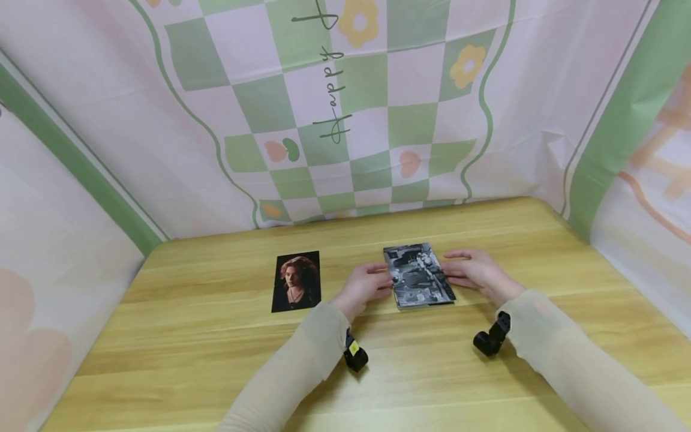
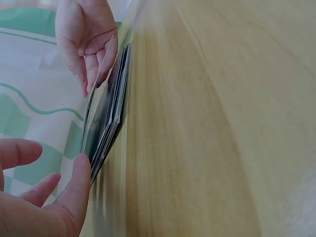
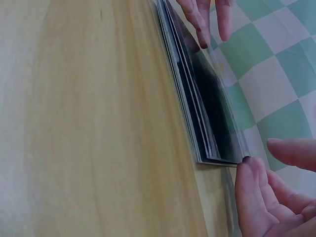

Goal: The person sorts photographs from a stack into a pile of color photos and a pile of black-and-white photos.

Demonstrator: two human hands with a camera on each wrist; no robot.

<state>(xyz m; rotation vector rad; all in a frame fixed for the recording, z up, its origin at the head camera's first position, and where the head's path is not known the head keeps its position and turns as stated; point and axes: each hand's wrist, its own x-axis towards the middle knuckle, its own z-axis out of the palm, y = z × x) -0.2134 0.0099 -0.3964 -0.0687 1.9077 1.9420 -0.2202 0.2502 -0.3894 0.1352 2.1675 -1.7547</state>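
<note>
Head view: a stack of photos (image 1: 420, 276) is flanked on the bench (image 1: 216, 360), long axis pointing away; left hand (image 1: 363, 288) and right hand (image 1: 477, 274) touch its sides with relaxed fingers, equally near; portrait photo (image 1: 296, 282) lies left of the stack

Table and backdrop
A portrait photo (image 1: 296, 281) lies on the wooden table (image 1: 216, 354); a checked cloth (image 1: 345, 108) hangs behind.

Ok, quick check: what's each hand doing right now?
Left hand: open, fingertips touching the left edge of the photo stack.
Right hand: open, fingertips touching the stack's right edge.
</note>
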